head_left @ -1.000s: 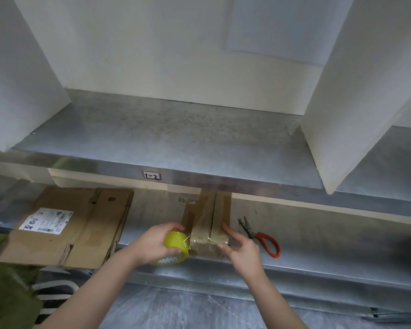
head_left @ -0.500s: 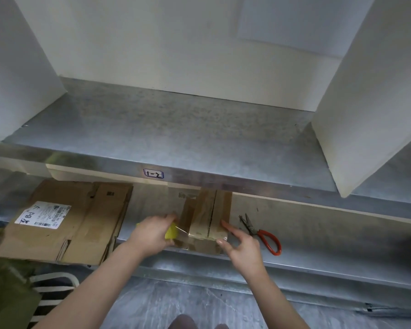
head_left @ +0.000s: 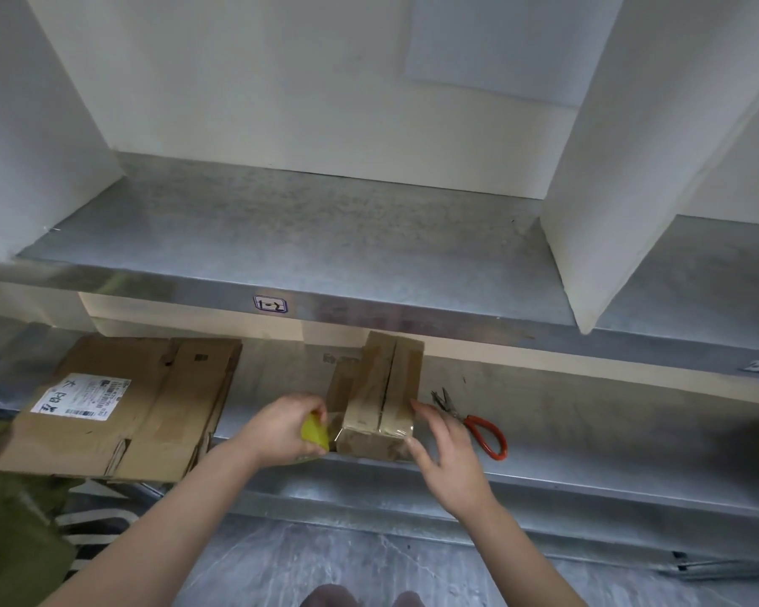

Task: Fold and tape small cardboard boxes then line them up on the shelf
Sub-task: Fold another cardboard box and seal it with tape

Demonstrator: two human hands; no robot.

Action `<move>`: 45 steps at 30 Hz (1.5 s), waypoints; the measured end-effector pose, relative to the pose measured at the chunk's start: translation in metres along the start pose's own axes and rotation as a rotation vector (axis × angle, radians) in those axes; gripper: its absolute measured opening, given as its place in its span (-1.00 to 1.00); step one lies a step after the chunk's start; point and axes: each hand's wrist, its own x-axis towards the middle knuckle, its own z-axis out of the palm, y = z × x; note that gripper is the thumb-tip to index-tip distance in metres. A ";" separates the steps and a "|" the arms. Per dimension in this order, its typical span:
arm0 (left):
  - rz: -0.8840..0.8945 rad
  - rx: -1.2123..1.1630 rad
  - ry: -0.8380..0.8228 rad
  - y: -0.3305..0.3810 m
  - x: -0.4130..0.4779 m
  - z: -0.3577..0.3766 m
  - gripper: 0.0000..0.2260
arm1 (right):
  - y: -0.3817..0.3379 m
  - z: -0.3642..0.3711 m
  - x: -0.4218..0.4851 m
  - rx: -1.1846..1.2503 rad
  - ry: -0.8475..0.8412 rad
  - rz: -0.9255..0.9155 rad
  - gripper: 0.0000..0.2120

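Small brown cardboard box point(head_left: 380, 400) on the grey metal shelf point(head_left: 588, 444): left hand point(head_left: 281, 427) grips a yellow tape roll point(head_left: 315, 432), right hand point(head_left: 448, 453) touches the box's side with straight fingers.

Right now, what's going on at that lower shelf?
A person is taping a small cardboard box that sits on the lower shelf. The left hand grips a yellow tape roll at the box's left side, with clear tape drawn across the near end. The right hand steadies the box's right side with straight fingers. Red-handled scissors lie to the right and flattened cardboard to the left.
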 end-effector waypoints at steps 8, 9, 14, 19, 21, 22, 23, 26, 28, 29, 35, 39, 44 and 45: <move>-0.011 0.029 -0.002 0.001 -0.004 -0.001 -0.64 | 0.090 -0.023 0.002 -0.517 -0.100 0.165 -0.49; -0.025 0.029 -0.001 0.001 -0.004 -0.001 -0.64 | 0.097 -0.025 0.004 -0.553 -0.160 0.175 -0.49; -0.131 0.005 -0.022 0.001 -0.005 0.002 -0.58 | 0.092 -0.017 0.013 -0.620 -0.204 0.216 -0.47; -0.149 0.024 -0.028 0.007 -0.006 0.002 -0.59 | 0.079 -0.008 0.013 -0.611 -0.130 0.398 -0.44; -0.156 0.020 -0.022 0.009 -0.007 0.001 -0.59 | 0.075 -0.005 0.015 -0.641 -0.133 0.460 -0.51; -0.158 0.018 -0.022 0.009 -0.008 0.002 -0.59 | 0.072 -0.004 0.016 -0.648 -0.125 0.445 -0.58; -0.157 0.017 -0.021 0.009 -0.009 0.002 -0.59 | 0.069 -0.003 0.016 -0.679 -0.114 0.417 -0.65; -0.141 0.017 -0.018 0.009 -0.011 0.003 -0.57 | 0.071 0.001 0.005 -0.702 0.045 0.289 -0.64; -0.134 0.004 -0.009 0.009 -0.013 0.002 -0.58 | 0.073 -0.002 -0.005 -0.703 0.022 0.322 -0.62; -0.129 -0.002 -0.008 0.008 -0.013 0.002 -0.58 | 0.071 -0.006 -0.010 -0.748 -0.059 0.359 -0.65; -0.092 -0.031 -0.077 0.008 -0.012 -0.006 -0.59 | 0.048 -0.011 -0.057 -0.578 0.104 0.484 -0.63; -0.044 -0.009 -0.111 0.007 -0.010 -0.014 -0.59 | 0.005 0.002 -0.096 -0.381 0.232 0.445 -0.52; 0.068 0.070 -0.139 0.005 -0.002 -0.027 -0.59 | -0.063 0.031 -0.125 -0.159 0.233 0.452 -0.64; 0.083 0.074 -0.144 0.005 0.000 -0.029 -0.60 | -0.073 0.038 -0.126 -0.110 0.217 0.474 -0.66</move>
